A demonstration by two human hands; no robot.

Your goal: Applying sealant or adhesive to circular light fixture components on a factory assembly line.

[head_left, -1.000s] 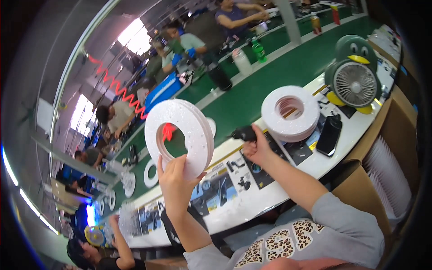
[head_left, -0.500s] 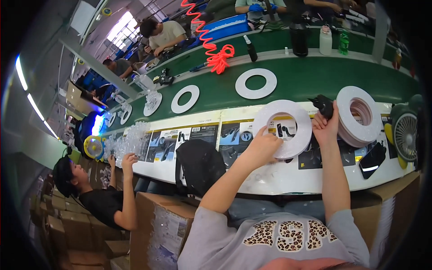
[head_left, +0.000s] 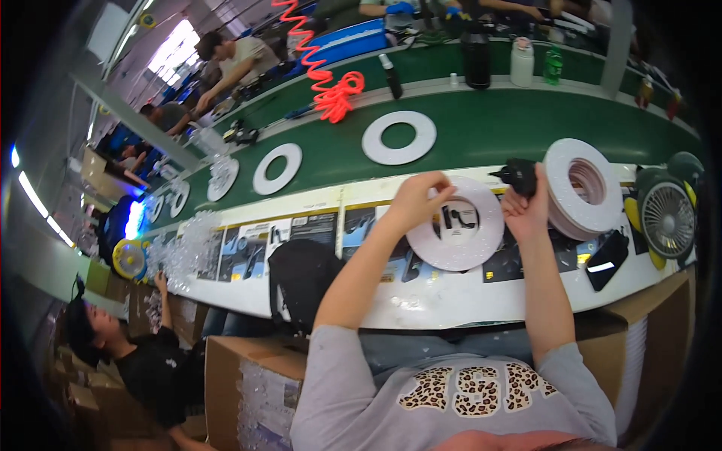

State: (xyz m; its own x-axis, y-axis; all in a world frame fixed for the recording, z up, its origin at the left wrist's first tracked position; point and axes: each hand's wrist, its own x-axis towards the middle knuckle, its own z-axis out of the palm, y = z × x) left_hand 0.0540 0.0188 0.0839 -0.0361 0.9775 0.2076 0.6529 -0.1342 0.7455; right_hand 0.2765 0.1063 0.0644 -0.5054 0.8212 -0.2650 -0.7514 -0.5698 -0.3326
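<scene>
My right hand (head_left: 526, 216) is wrapped around a small black object (head_left: 519, 177) with a narrow tip pointing left, held just left of a stack of white rings (head_left: 583, 188). A flat white ring (head_left: 482, 244) lies in front of me on printed dark sheets, which show through its hole. Above the upper left part of that ring is my left hand (head_left: 416, 201). Its fingers are curled, thumb and fingertips close together; whatever they may pinch is too small to make out.
More white rings (head_left: 398, 138) sit along the green belt (head_left: 331, 154). A phone (head_left: 608, 261) and a fan (head_left: 669, 218) are at the right. Left of me are a black bag (head_left: 304, 282), clear plastic pieces (head_left: 184, 252), an open carton (head_left: 226, 376) and a co-worker (head_left: 143, 368). A red coiled hose (head_left: 338, 98) hangs overhead.
My left hand has lifted from the ring's middle to its upper left edge, its pointing finger now curled. The right hand keeps the black object. The whole view has shifted slightly.
</scene>
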